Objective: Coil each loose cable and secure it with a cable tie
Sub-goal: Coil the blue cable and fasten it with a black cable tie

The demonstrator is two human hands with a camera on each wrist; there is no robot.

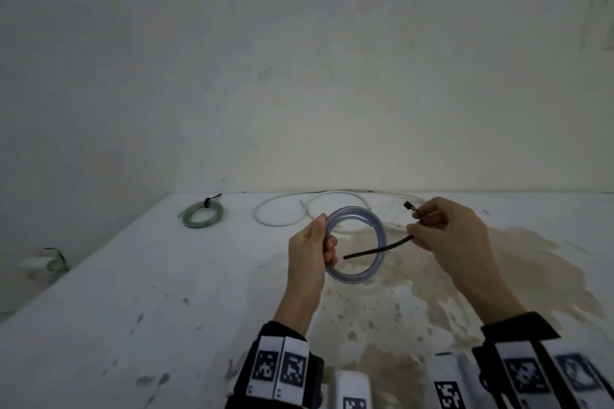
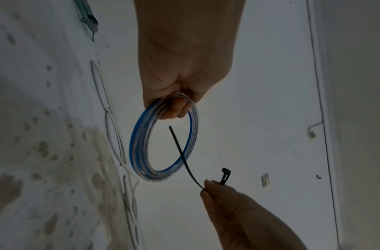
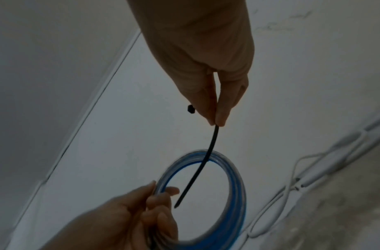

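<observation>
My left hand grips a coiled blue-and-clear cable by its left side and holds it upright above the white table. My right hand pinches a black cable tie near its head end. The tie's thin tail points left through the ring of the coil, toward the left fingers. In the right wrist view the tie crosses the coil's upper rim. The tie's head sticks out above my right fingertips.
A green coiled cable bound with a black tie lies at the table's far left. A loose white cable sprawls along the far edge by the wall. Brown stains cover the table's right half. White marker blocks sit at the near edge.
</observation>
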